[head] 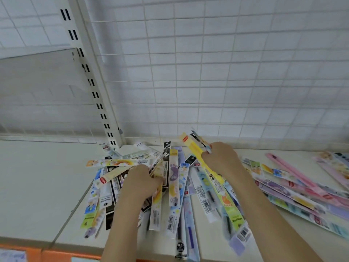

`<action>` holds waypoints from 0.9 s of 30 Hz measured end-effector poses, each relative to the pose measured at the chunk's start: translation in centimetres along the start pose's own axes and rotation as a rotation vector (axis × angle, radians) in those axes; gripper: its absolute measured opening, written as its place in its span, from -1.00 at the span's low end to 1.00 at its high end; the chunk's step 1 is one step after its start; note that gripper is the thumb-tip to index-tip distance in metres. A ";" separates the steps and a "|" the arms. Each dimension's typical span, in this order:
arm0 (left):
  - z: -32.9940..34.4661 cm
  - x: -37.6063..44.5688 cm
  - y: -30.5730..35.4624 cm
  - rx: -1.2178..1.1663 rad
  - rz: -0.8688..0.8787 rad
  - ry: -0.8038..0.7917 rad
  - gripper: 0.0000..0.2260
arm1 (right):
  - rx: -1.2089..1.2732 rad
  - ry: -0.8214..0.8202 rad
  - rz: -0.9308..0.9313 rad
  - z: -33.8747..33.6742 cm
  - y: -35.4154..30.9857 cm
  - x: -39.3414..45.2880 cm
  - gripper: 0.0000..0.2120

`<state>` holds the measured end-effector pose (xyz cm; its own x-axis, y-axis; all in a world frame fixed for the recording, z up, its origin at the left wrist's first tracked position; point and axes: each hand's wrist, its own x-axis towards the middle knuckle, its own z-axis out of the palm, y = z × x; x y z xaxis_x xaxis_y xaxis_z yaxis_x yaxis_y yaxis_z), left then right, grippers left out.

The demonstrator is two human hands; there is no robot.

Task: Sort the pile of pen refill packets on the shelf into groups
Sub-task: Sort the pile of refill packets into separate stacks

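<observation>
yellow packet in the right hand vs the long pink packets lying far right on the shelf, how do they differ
The long yellow plastic packet is lifted off the pile, tilted up and pinched in the right hand; the long pink plastic packets lie flat on the white shelf, untouched. The yellow one rises over the central heap; the pink ones sit apart to the right among other pastel packets. Both are slim strips with a small red label.

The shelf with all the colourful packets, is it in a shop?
Probably a stationery shop. The pen refill packets carry barcodes, the shelf hangs on a slotted metal upright, and a wire grid panel backs it.
</observation>
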<state>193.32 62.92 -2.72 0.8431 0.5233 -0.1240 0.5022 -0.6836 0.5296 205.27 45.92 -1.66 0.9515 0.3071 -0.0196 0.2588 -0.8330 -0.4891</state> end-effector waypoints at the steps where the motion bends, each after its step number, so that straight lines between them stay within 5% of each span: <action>1: -0.2 0.0 -0.1 -0.055 0.005 0.009 -0.72 | 0.011 -0.010 -0.013 -0.1 -0.2 -0.1 -0.77; 5: -1.7 -0.8 -0.4 -0.264 0.003 0.094 -0.79 | 0.100 -0.045 -0.061 0.0 -1.4 -0.5 -0.84; 11: -4.3 -2.2 -1.6 -0.459 -0.052 0.211 -0.84 | 0.187 -0.104 -0.140 1.1 -4.4 -1.7 -0.44; 19: -5.1 -3.2 -2.8 -0.597 -0.124 0.157 -0.80 | -0.014 -0.102 -0.167 2.8 -5.7 -1.8 -0.63; 27: -4.9 -2.7 -2.2 -0.691 -0.161 0.272 -0.88 | 0.004 -0.123 -0.175 2.5 -4.6 -1.2 -0.73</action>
<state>189.01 65.51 0.51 0.6476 0.7577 -0.0802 0.3050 -0.1612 0.9386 202.53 50.58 -1.59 0.8642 0.5015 -0.0404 0.4178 -0.7602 -0.4976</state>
